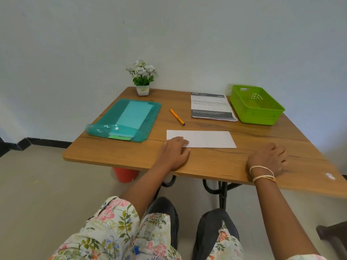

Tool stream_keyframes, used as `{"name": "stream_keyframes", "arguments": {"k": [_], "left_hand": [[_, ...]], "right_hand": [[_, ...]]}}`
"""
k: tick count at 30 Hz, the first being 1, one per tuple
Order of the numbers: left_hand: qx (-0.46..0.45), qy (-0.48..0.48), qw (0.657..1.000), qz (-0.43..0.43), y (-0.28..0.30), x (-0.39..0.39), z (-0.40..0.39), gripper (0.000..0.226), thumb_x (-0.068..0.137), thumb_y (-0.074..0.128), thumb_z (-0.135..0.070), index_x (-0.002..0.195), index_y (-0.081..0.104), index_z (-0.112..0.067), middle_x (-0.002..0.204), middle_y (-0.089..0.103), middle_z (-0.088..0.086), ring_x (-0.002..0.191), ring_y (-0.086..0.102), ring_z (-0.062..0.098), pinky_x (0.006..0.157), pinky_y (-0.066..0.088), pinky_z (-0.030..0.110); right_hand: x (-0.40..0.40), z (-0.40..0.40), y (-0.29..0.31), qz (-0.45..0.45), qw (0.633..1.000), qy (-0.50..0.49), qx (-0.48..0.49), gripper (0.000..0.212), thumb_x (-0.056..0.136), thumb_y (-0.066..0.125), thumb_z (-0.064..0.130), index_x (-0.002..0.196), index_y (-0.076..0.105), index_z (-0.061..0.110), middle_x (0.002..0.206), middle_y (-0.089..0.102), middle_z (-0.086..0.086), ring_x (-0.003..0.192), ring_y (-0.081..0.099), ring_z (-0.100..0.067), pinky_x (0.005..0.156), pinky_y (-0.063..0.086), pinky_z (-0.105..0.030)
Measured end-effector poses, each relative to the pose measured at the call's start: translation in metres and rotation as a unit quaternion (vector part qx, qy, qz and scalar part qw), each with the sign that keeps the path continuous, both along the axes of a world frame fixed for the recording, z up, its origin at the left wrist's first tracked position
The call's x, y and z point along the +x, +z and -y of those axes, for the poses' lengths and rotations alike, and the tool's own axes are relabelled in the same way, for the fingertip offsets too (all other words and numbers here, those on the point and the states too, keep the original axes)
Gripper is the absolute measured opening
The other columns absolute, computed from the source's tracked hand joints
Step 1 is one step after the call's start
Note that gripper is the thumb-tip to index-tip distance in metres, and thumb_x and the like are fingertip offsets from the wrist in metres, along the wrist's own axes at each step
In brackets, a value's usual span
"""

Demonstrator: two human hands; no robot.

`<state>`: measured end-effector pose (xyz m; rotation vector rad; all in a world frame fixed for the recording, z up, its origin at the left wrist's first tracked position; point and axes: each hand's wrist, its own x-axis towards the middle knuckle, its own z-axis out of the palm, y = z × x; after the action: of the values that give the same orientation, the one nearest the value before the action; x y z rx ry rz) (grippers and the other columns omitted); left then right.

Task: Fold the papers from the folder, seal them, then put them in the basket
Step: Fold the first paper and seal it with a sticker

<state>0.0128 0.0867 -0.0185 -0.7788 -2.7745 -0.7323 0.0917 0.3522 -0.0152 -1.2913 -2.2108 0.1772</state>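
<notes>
While the left hand (173, 153) presses flat on the folded white paper strip (201, 139) and the right hand (268, 158) rests released on the wooden worktop (131, 152), sealing apparently remains outstanding and the green plastic basket (256, 106) holds nothing.

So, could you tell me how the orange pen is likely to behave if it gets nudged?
The orange pen looks slim and round, lying flat on the bare table, so it would probably roll. It likely feels light and stiff, easy to pinch.
</notes>
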Motion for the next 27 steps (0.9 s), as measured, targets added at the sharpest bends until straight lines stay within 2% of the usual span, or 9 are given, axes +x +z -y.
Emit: {"name": "stream_keyframes", "arguments": {"k": [7,11,13,16,18,21,23,25,27], "left_hand": [[0.009,0.007,1.0,0.004,0.002,0.002,0.0,0.041,0.093,0.05,-0.042,0.13,0.057,-0.024,0.143,0.05,-0.001,0.132,0.042,0.016,0.108,0.033,0.036],[0.015,0.009,1.0,0.008,0.003,0.003,0.0,0.042,0.093,0.051,-0.042,0.131,0.057,-0.024,0.143,0.049,-0.001,0.133,0.041,0.016,0.109,0.032,0.036],[0.015,0.011,1.0,0.01,0.004,0.003,0.0,0.042,0.093,0.051,-0.042,0.131,0.056,-0.024,0.144,0.049,-0.001,0.134,0.04,0.016,0.11,0.031,0.036],[0.017,0.007,1.0,0.015,0.004,0.003,0.001,0.043,0.093,0.051,-0.042,0.132,0.055,-0.025,0.144,0.048,-0.002,0.134,0.04,0.015,0.109,0.032,0.035],[0.04,0.004,0.999,0.028,0.004,0.004,0.002,0.043,0.092,0.053,-0.041,0.132,0.055,-0.025,0.142,0.05,-0.005,0.132,0.042,0.014,0.107,0.034,0.035],[0.115,-0.006,0.992,0.06,0.005,0.001,0.005,0.039,0.091,0.056,-0.033,0.13,0.056,-0.03,0.137,0.054,-0.008,0.126,0.048,0.012,0.103,0.04,0.033],[0.172,-0.013,0.981,0.09,0.007,-0.001,0.008,0.041,0.091,0.056,-0.024,0.131,0.055,-0.033,0.137,0.055,-0.006,0.124,0.049,0.012,0.101,0.043,0.033],[0.233,-0.02,0.964,0.125,0.008,-0.003,0.012,0.044,0.091,0.056,-0.018,0.132,0.055,-0.033,0.137,0.055,-0.004,0.122,0.05,0.012,0.097,0.046,0.03],[0.275,-0.027,0.949,0.149,0.009,-0.002,0.014,0.044,0.09,0.058,-0.019,0.132,0.055,-0.031,0.135,0.056,-0.005,0.119,0.051,0.01,0.088,0.046,0.02]], "right_hand": [[0.002,-0.007,-0.003,-0.023,1.0,0.007,-0.012,0.02,0.083,0.052,-0.001,0.103,0.054,0.0,0.117,0.045,-0.032,0.098,0.05,-0.047,0.095,0.04,-0.049],[0.004,0.007,0.01,-0.045,0.993,0.073,-0.082,0.04,0.082,0.059,0.0,0.12,0.05,0.009,0.119,0.043,-0.026,0.087,0.056,-0.046,0.078,0.048,-0.045],[0.0,0.023,0.015,-0.093,0.978,0.144,-0.118,0.051,0.08,0.061,-0.003,0.127,0.049,0.013,0.12,0.045,-0.022,0.089,0.058,-0.041,0.079,0.05,-0.042],[-0.009,0.053,0.024,-0.205,0.921,0.243,-0.224,0.056,0.083,0.06,-0.005,0.133,0.047,0.014,0.122,0.052,-0.015,0.1,0.058,-0.028,0.082,0.049,-0.031],[-0.013,0.073,0.032,-0.251,0.861,0.312,-0.314,0.056,0.087,0.058,-0.004,0.137,0.042,0.016,0.119,0.056,-0.01,0.096,0.058,-0.018,0.073,0.05,-0.019],[-0.018,0.098,0.043,-0.242,0.768,0.388,-0.449,0.058,0.089,0.055,-0.008,0.139,0.041,0.016,0.115,0.059,-0.009,0.089,0.061,-0.008,0.059,0.052,-0.014],[-0.022,0.111,0.045,-0.215,0.721,0.427,-0.502,0.056,0.089,0.053,-0.009,0.138,0.045,0.017,0.116,0.062,-0.01,0.095,0.063,-0.012,0.059,0.053,-0.015],[-0.024,0.12,0.045,-0.196,0.688,0.455,-0.531,0.052,0.09,0.054,-0.008,0.135,0.047,0.017,0.114,0.064,-0.011,0.098,0.065,-0.017,0.061,0.055,-0.018],[-0.028,0.127,0.044,-0.186,0.672,0.47,-0.542,0.047,0.09,0.056,-0.006,0.13,0.05,0.017,0.11,0.065,-0.011,0.098,0.066,-0.02,0.064,0.056,-0.022]]}}
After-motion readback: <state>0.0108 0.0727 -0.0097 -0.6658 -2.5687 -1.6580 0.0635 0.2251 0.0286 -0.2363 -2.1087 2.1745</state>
